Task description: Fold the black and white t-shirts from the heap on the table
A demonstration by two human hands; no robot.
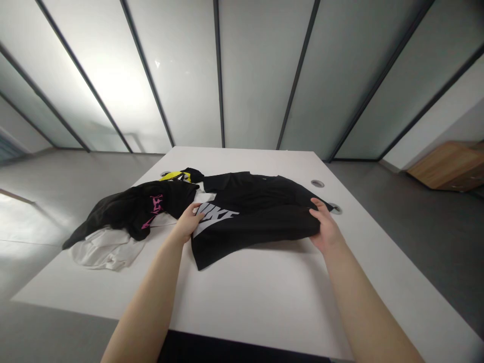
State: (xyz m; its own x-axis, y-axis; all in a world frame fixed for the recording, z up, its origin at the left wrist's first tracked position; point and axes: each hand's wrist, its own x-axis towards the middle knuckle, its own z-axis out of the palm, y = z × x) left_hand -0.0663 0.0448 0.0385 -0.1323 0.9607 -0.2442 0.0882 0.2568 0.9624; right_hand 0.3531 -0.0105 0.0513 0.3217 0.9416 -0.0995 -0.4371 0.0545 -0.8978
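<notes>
A black T-shirt (260, 217) with a large light-grey Nike print spreads over the middle of the white table (249, 297). Its collar side lies toward the far edge, while the near part is lifted a little above the tabletop. My left hand (189, 222) pinches the shirt's left side beside the print. On the opposite side, my right hand (325, 229) grips the cloth between thumb and fingers. A corner of the shirt hangs down near my left hand.
Left of the shirt lies a pile of clothes: a black garment with pink lettering (153, 206), white cloth (108, 249) and a black-and-yellow garment (177, 176). Round cable holes (317, 183) sit at the table's right. Behind stands a frosted glass partition (260, 75); a wooden cabinet (446, 166) is at right.
</notes>
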